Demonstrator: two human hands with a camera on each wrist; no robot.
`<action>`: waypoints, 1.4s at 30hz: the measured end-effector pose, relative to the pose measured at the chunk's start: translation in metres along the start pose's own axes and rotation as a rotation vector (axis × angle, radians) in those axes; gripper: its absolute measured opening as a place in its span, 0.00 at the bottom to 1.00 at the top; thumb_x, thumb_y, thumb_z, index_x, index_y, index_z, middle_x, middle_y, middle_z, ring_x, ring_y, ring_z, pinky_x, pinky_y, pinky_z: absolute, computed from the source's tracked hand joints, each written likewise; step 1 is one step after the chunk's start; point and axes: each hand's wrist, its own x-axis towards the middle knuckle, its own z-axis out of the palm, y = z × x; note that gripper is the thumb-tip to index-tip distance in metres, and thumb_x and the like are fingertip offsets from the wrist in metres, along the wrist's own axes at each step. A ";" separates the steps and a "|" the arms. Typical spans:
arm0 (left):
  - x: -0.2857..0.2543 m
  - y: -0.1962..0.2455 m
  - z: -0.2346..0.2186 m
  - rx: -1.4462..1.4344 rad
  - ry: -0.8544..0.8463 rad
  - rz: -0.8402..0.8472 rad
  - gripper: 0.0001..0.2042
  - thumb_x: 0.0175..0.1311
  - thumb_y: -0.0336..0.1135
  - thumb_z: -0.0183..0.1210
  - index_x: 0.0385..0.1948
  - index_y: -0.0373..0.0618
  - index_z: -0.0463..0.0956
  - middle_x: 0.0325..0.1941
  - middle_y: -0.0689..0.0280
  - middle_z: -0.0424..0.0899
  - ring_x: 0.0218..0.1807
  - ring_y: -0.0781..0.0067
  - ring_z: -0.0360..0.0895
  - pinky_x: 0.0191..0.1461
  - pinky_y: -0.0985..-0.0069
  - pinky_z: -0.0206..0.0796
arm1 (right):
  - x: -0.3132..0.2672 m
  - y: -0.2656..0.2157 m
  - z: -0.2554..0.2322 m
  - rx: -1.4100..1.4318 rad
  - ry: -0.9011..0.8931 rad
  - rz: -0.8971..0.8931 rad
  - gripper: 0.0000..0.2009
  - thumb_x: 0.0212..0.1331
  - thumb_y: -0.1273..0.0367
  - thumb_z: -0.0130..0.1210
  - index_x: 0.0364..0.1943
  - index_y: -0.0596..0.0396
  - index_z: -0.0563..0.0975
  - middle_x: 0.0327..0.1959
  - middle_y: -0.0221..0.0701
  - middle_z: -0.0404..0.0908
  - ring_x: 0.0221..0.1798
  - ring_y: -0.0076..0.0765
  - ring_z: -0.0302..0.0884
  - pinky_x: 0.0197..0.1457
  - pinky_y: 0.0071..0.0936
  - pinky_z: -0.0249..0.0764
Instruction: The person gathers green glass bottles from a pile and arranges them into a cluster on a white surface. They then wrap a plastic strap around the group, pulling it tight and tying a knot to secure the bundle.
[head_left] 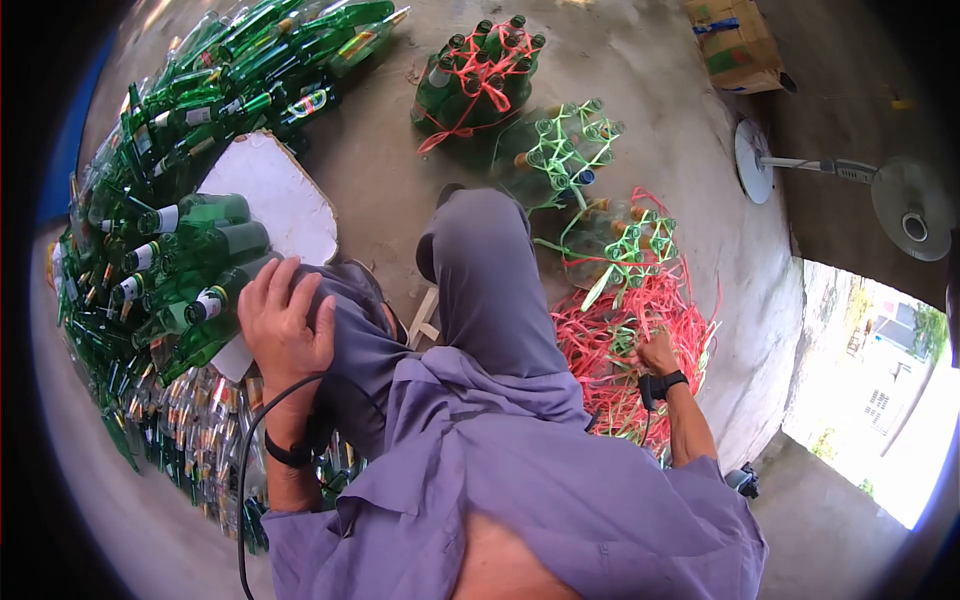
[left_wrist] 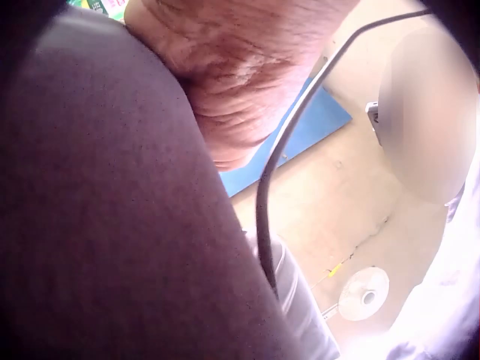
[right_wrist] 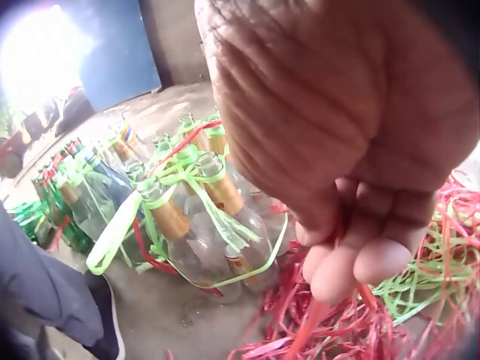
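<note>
In the head view the left hand (head_left: pixel 287 318) rests on the left knee, fingers loosely spread, beside green bottles (head_left: pixel 208 240) lying on a white board (head_left: pixel 290 205). Its palm (left_wrist: pixel 232 67) shows against the trouser leg in the left wrist view, the fingers hidden. The right hand (head_left: pixel 657 354) is over a heap of red and green plastic strips (head_left: pixel 600 345). In the right wrist view the right hand (right_wrist: pixel 337 150) pinches a red strip (right_wrist: pixel 306 330) between thumb and curled fingers. Clear bottles bound with green strips (right_wrist: pixel 180 217) stand beside the heap.
A large pile of green bottles (head_left: pixel 240 60) covers the left side. Ahead stand a red-tied bundle (head_left: pixel 480 80) and a green-tied bundle (head_left: pixel 570 150). A fan (head_left: pixel 753 162) and a cardboard box (head_left: pixel 735 45) are at the right. A black cable (head_left: pixel 250 450) runs from the left wrist.
</note>
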 end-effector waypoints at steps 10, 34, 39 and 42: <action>0.019 -0.016 0.006 -0.173 -0.115 -0.006 0.14 0.52 0.38 0.64 0.38 0.43 0.82 0.53 0.57 0.80 0.59 0.50 0.73 0.64 0.51 0.58 | -0.003 0.029 -0.049 0.686 0.089 0.292 0.12 0.68 0.72 0.41 0.43 0.66 0.74 0.37 0.42 0.82 0.39 0.47 0.86 0.37 0.41 0.87; 0.039 -0.015 0.017 -0.272 -0.091 0.052 0.13 0.50 0.36 0.65 0.37 0.43 0.81 0.52 0.59 0.80 0.59 0.52 0.74 0.64 0.53 0.57 | -0.059 -0.083 -0.329 -1.159 1.082 0.100 0.16 0.67 0.65 0.43 0.44 0.58 0.80 0.44 0.42 0.84 0.43 0.42 0.82 0.43 0.36 0.79; 0.024 0.002 0.012 -0.221 -0.040 0.038 0.12 0.51 0.36 0.65 0.37 0.43 0.82 0.51 0.59 0.81 0.59 0.53 0.73 0.64 0.53 0.58 | -0.012 -0.142 -0.424 -0.785 1.442 -0.703 0.14 0.64 0.73 0.43 0.46 0.57 0.80 0.48 0.43 0.84 0.49 0.39 0.83 0.51 0.31 0.79; 0.018 0.010 0.010 -0.159 -0.048 0.016 0.12 0.54 0.35 0.63 0.40 0.44 0.82 0.55 0.60 0.80 0.62 0.53 0.71 0.68 0.53 0.56 | -0.040 -0.276 -0.299 -1.201 1.377 -1.211 0.11 0.62 0.74 0.47 0.42 0.56 0.81 0.47 0.39 0.84 0.52 0.43 0.80 0.59 0.35 0.73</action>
